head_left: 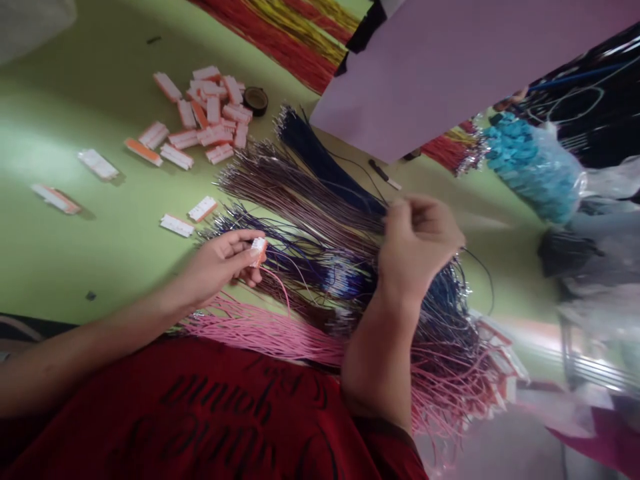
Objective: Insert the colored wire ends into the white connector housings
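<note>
My left hand (231, 257) pinches a small white and orange connector housing (259, 252) between thumb and fingers. A pink wire (283, 288) curves out of the housing, and thin darker wires also trail from it. Raised over the wire bundles, my right hand (420, 240) has its fingers pinched on a dark wire (373, 183); the wire shows on both sides of the hand. Beneath and between the hands lie brown wires (290, 193), dark blue wires (320, 160) and pink wires (270, 333), many with metal terminals at their ends.
Loose connector housings (213, 113) are heaped at the upper left, beside a roll of black tape (256, 101). A purple board (425, 73) overhangs the back. Red and yellow wires (300, 33) lie behind. At right sits a bag of blue pieces (535, 163).
</note>
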Demonstrator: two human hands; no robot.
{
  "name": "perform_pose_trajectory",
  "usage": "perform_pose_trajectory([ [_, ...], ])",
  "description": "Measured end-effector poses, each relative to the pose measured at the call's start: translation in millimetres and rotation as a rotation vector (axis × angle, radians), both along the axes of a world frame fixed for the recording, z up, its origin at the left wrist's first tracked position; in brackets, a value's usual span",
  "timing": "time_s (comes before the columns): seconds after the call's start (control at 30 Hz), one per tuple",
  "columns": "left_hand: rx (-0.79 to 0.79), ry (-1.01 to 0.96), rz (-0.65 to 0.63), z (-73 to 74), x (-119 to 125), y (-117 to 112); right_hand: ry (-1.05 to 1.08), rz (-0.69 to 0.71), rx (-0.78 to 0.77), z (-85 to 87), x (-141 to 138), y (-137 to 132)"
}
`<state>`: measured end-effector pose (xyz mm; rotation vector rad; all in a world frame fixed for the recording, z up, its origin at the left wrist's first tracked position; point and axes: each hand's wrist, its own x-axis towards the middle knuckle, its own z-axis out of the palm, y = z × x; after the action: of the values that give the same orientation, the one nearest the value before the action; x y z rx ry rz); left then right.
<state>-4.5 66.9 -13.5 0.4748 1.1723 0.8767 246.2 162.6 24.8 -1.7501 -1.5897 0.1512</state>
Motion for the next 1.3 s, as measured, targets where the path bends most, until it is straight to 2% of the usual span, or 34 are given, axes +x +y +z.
perform_pose_trajectory([
  [0.1, 0.002, 0.004, 0.000, -0.9, -0.6, -0.3, -0.223, 0.171, -0.460, 8.7, -7.5, -10.9],
  [0.13, 0.005, 0.005, -0.003, -1.3, -0.7, -0.5, -0.252, 0.191, -0.540, 13.1, -11.1, -15.8],
  [0.17, 0.009, 0.005, -0.007, -1.7, -0.6, -0.6, -0.230, 0.208, -0.554, 18.8, -15.1, -21.5],
  [0.23, 0.024, 0.004, -0.015, -2.6, 0.0, -1.1, -0.071, 0.298, -0.459, 32.4, -24.2, -35.0],
  [0.3, 0.043, 0.006, -0.013, -3.3, 1.1, -1.7, 0.122, 0.482, -0.363, 42.9, -35.3, -50.3],
  [0.37, 0.062, 0.009, 0.003, -3.8, 1.9, -2.7, 0.250, 0.679, -0.375, 42.3, -47.0, -64.7],
  [0.4, 0.071, 0.008, 0.005, -3.8, 1.9, -3.3, 0.289, 0.731, -0.399, 36.8, -52.0, -70.7],
  [0.47, 0.087, -0.004, -0.003, -3.8, 1.2, -4.5, 0.325, 0.723, -0.451, 18.6, -58.7, -79.7],
  [0.57, 0.095, -0.026, -0.032, -4.1, -1.3, -5.4, 0.288, 0.561, -0.449, -9.5, -60.2, -86.4],
  [0.63, 0.088, -0.030, -0.039, -5.1, -2.7, -5.1, 0.229, 0.519, -0.429, -18.6, -58.2, -88.0],
  [0.8, 0.065, -0.049, -0.050, -7.6, -4.4, -3.6, 0.125, 0.522, -0.355, -15.8, -56.1, -87.2],
  [1.07, 0.057, -0.117, -0.044, -6.0, -4.8, -2.8, -0.068, 0.631, -0.222, -18.1, -63.4, -84.3],
  [1.3, 0.074, -0.078, -0.067, -7.2, -4.9, -4.2, -0.253, 0.664, -0.221, -17.6, -65.5, -83.6],
])
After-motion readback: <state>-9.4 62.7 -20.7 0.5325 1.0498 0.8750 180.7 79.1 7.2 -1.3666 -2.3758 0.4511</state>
